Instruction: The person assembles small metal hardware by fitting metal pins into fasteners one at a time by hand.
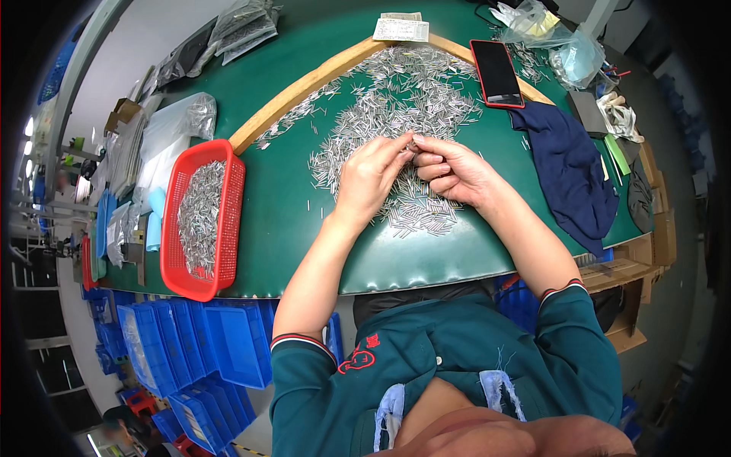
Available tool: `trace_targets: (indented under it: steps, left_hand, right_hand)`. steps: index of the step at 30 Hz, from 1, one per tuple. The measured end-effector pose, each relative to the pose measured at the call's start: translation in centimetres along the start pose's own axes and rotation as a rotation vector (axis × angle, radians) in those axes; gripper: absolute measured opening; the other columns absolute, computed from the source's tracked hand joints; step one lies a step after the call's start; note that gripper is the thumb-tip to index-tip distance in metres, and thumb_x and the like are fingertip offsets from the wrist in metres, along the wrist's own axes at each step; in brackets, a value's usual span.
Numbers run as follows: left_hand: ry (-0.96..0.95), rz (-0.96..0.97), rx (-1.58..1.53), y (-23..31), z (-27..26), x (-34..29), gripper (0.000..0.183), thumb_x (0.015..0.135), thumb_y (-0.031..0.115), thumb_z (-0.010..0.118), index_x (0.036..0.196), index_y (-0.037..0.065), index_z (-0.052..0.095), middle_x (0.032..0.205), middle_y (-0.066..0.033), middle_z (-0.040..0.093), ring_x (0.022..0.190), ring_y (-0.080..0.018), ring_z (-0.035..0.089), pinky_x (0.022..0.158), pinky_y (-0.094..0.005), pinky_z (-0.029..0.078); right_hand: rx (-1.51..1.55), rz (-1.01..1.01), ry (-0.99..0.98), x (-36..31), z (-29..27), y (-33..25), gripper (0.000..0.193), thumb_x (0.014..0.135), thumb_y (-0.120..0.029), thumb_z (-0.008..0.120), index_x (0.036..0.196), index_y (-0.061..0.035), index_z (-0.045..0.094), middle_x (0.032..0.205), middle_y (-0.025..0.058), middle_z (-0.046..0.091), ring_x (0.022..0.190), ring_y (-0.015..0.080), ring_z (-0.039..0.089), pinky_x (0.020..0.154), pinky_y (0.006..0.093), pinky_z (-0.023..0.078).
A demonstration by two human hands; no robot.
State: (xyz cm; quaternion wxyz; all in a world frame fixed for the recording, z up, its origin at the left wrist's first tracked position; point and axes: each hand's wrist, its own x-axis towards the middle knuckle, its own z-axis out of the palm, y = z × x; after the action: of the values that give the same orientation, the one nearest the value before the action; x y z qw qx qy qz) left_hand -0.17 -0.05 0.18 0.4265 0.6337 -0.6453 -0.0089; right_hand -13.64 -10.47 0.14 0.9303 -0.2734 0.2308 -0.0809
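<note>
A heap of small silvery metal pins (396, 91) spreads over the green tabletop (282, 190). Above the near half of this heap, my left hand (371, 174) and my right hand (455, 169) meet at the fingertips. Both hands are closed in a pinch, thumbs and index fingers together. Something small and metallic, apparently one or more of the pins, shows between the fingertips; how many is too small to tell. To the left, a red plastic basket (235, 194) holds many more of the same pins.
Two wooden strips (304, 90) form a corner behind the heap, with paper slips (401, 29) at their joint. A phone (496, 72) lies on the right strip, beside dark blue cloth (567, 167). Plastic bags (179, 118) lie at left. Blue bins (236, 346) stand below the table edge.
</note>
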Motion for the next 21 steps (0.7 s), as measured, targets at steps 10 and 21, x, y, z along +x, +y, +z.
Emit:
trace_targets:
  steps: [10,21]
  left_hand:
    - [0.022,0.046,0.038,0.0,0.0,-0.1,0.029,0.077,0.006,0.06,0.105,0.009,0.061,0.073,-0.0069,0.058,0.064,-0.0194,0.056,0.058,-0.0296,0.045]
    - [0.024,0.042,-0.001,0.4,-0.1,0.0,0.019,0.074,0.012,0.063,0.093,0.007,0.063,0.072,-0.0055,0.058,0.064,-0.0215,0.056,0.062,-0.0316,0.044]
  right_hand:
    - [0.209,0.153,-0.138,0.4,-0.6,0.2,0.014,0.087,-0.023,0.052,0.085,-0.0087,0.052,0.061,-0.0065,0.039,0.046,-0.0016,0.033,0.031,0.0104,0.019]
    - [-0.294,-0.122,0.108,-0.4,1.3,0.6,0.033,0.085,-0.042,0.052,0.083,-0.0098,0.053,0.07,-0.0049,0.042,0.052,-0.0006,0.032,0.037,0.0118,0.022]
